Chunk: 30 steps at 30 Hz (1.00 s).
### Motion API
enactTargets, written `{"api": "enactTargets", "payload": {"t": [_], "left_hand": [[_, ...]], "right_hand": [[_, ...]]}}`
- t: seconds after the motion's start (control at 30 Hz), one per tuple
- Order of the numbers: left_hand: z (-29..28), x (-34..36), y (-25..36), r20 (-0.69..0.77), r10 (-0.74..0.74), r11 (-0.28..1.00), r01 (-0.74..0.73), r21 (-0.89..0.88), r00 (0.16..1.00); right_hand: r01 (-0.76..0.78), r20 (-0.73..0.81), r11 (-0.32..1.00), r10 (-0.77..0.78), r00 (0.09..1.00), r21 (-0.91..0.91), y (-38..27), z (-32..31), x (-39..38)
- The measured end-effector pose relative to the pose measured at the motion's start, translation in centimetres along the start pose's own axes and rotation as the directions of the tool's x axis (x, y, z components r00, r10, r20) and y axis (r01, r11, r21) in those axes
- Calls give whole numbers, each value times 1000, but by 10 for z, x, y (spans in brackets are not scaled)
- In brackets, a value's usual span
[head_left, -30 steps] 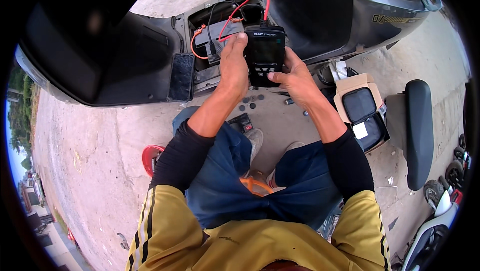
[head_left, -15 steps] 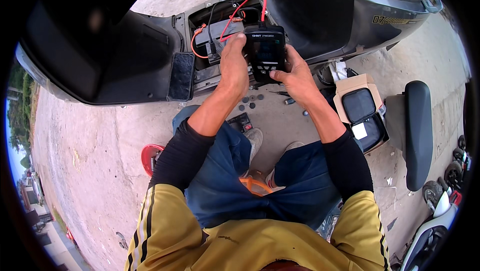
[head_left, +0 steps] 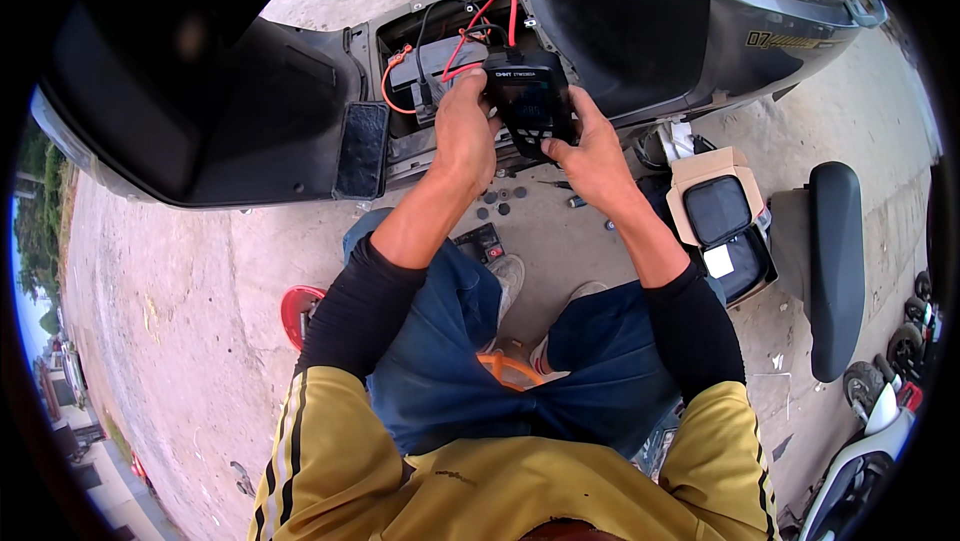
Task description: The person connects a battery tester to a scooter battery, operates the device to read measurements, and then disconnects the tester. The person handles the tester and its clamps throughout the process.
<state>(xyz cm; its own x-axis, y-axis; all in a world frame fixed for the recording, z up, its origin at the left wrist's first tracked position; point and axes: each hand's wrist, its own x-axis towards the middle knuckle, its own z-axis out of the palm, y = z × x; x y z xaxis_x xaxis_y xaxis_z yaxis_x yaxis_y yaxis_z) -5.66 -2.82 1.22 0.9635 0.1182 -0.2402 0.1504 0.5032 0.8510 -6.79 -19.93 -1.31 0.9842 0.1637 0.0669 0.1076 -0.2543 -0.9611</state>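
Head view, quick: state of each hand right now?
Left hand: closed, holding the black handheld tester by its left side.
Right hand: closed, holding the same tester's right side.

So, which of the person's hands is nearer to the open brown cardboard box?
Right: the right hand lies left of the box, the left hand farther left, both holding the black rectangular handheld device.

A boxy black handheld tester (head_left: 529, 101) is held in mid-air, turned slightly askew, its face up. I can make out dim bluish characters on its lit screen (head_left: 528, 101), though they're hard to read, pale buttons (head_left: 532, 134) below, and a red lead (head_left: 513, 16) leaving its top end.
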Motion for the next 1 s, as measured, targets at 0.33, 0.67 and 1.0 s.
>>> {"api": "enactTargets", "payload": {"t": [0.33, 0.67, 1.0], "left_hand": [[0, 0, 2, 4, -7, 1000, 7, 1, 1000], [0, 1, 1, 6, -3, 1000, 3, -10, 1000], [1, 0, 1, 5, -6, 1000, 6, -13, 1000]], "right_hand": [[6, -11, 999, -7, 1000, -51, -3, 0, 0], [-3, -15, 996, 2, 1000, -85, -2, 0, 0], [-23, -5, 997, 23, 1000, -78, -4, -1, 0]]}}
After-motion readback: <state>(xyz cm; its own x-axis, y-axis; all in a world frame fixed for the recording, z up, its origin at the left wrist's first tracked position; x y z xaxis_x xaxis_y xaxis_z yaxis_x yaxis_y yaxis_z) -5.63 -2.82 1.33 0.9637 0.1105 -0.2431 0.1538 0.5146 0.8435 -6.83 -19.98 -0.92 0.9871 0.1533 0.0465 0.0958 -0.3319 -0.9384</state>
